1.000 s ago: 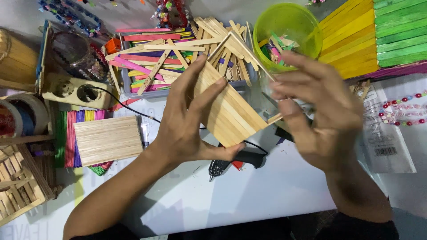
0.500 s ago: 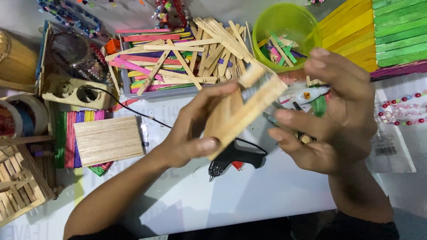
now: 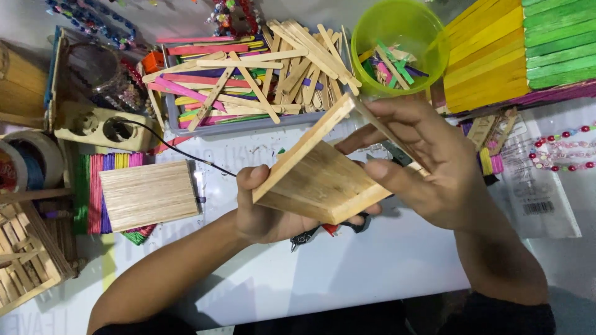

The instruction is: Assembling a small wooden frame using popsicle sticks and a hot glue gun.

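My left hand (image 3: 264, 208) grips from below a flat panel of glued wooden craft sticks (image 3: 316, 180), tilted up toward the right. My right hand (image 3: 428, 164) holds the same panel at its upper right end, thumb on its face and fingers behind. A black glue gun (image 3: 323, 231) lies on the white table under the panel, mostly hidden by it.
A second stick panel (image 3: 148, 194) lies left on coloured sticks. A grey tray of loose sticks (image 3: 248, 74) sits behind, with a green bowl (image 3: 397, 43) of stick pieces and stacked yellow and green sticks (image 3: 515, 49) at right. A power strip (image 3: 102, 127), tape rolls and a stick frame (image 3: 25, 260) are at left.
Both hands have turned the stick panel from nearly flat-on to a tilted, edge-up position. The right hand has closed onto its upper end.
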